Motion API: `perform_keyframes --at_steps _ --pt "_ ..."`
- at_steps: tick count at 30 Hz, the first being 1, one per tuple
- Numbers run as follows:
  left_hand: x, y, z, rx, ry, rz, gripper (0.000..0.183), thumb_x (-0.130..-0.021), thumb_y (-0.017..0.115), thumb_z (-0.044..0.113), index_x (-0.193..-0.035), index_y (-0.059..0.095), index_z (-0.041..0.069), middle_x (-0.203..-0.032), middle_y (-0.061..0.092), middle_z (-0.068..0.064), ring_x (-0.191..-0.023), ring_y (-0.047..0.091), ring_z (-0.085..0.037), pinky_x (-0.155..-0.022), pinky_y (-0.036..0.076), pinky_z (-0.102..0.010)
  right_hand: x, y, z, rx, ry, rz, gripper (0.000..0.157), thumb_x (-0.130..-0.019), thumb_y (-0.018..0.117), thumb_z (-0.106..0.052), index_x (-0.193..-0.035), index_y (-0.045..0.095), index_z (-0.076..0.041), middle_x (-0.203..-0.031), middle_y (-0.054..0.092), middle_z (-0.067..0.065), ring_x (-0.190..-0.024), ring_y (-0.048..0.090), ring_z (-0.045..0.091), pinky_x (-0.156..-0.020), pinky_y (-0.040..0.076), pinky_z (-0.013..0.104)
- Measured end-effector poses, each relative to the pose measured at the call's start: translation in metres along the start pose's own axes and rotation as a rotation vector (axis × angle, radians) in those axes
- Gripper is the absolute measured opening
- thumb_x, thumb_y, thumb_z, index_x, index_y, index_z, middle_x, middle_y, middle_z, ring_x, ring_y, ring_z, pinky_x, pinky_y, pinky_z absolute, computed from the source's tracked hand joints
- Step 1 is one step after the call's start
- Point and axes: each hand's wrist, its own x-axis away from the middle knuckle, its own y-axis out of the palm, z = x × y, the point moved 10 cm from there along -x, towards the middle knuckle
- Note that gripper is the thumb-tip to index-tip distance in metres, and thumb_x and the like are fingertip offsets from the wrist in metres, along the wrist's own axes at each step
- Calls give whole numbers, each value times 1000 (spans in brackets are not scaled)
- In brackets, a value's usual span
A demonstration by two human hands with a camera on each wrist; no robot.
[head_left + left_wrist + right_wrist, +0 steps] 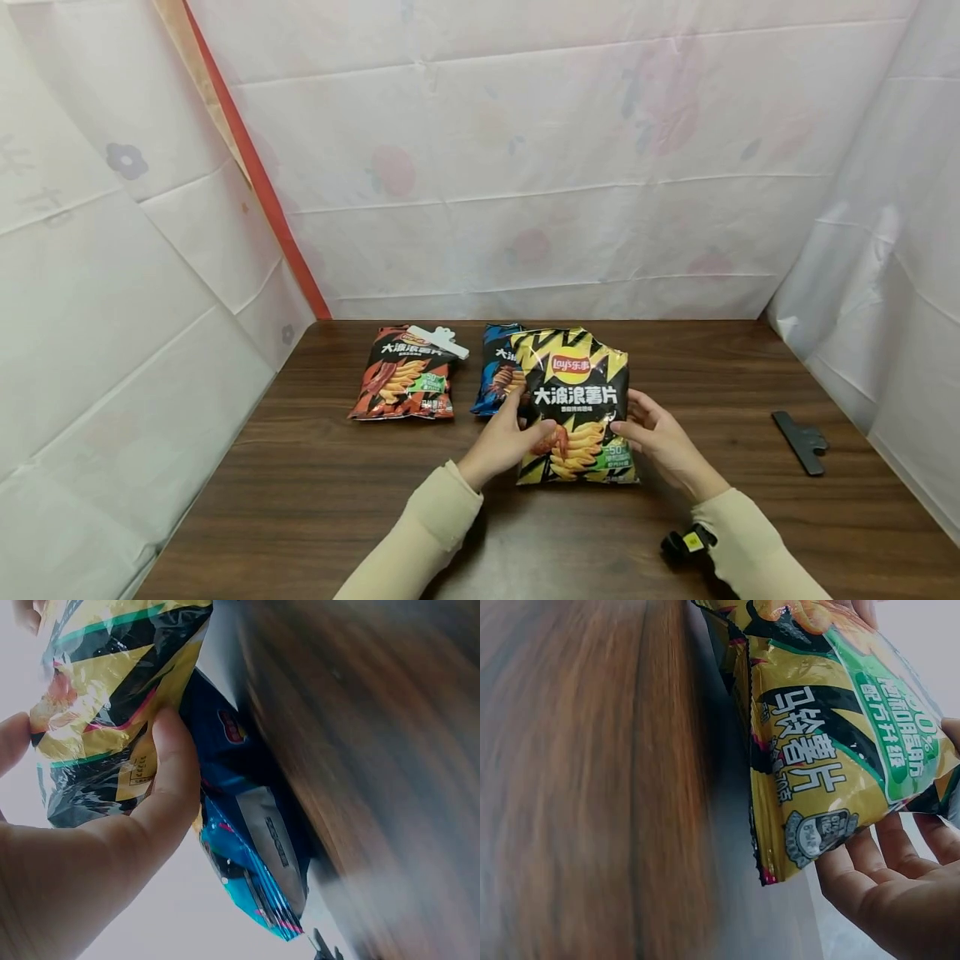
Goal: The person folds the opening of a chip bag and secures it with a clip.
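Observation:
A yellow and black bag of potato chips (573, 400) is tilted up over the table, its printed front toward the head camera. My left hand (504, 440) grips its left side, thumb across the front. On the other side my right hand (666, 443) holds it, with thumb in front and fingers behind. The bag's top right corner looks cut away or folded. Just behind it stands a blue bag of chips (492, 367), partly hidden; in the left wrist view this blue bag (225, 761) is close to my left thumb.
To the left lies a red and black bag of chips (405, 379) with a white clip (442, 340) across its top. A dark bag clip (801, 443) lies at the right of the brown wooden table (322, 500). White printed sheets (525, 167) hang around.

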Motion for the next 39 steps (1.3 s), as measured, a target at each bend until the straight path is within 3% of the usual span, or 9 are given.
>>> perform_keyframes --at_steps 10,17,22,26,30,33,39 --pt "5 -14 -5 30 -13 42 94 -90 61 58 -158 15 13 -159 27 -16 -134 44 -42 -102 42 -57 -4 16 1 -17 -1 -3 63 -94 64 -11 -148 31 -1 -115 58 -9 -99 61 5 -77 51 26" --pt "4 -23 -8 114 0 74 94 -91 59 58 -159 10 14 -160 23 -19 -137 41 -39 -103 43 -53 -8 24 3 -39 -7 -8 65 -92 67 -10 -147 32 -3 -120 56 -3 -104 62 6 -82 54 28" --pt "5 -30 -4 173 31 86 88 -96 59 48 -158 10 10 -149 40 -22 -118 55 -29 -84 51 -39 -8 32 1 -50 -35 -41 64 -92 66 -7 -147 32 -2 -117 58 -6 -103 63 7 -83 54 28" --pt "6 -33 -5 185 23 85 83 -97 58 45 -158 13 11 -136 50 -21 -97 56 -24 -68 46 -34 -7 35 1 -55 -52 -54 62 -92 66 -6 -145 34 -4 -116 59 -8 -103 63 6 -82 54 27" --pt "8 -37 -10 149 -2 102 85 -95 57 51 -158 16 12 -150 40 -21 -116 56 -30 -82 50 -43 -7 38 2 -55 -63 -71 62 -92 65 -5 -146 33 -4 -118 58 -7 -104 63 7 -83 55 27" --pt "7 -39 -13 127 -12 113 86 -95 56 55 -158 17 11 -158 29 -20 -133 47 -35 -99 45 -52 -7 40 0 -50 -70 -88 64 -92 65 -4 -146 31 -2 -118 58 -8 -105 62 7 -83 54 27" --pt "8 -40 -13 125 -15 121 86 -95 56 55 -157 19 9 -159 26 -21 -136 43 -38 -107 39 -56 -7 40 -3 -55 -90 -101 62 -92 66 -5 -144 34 1 -117 59 -7 -105 63 6 -84 53 26"
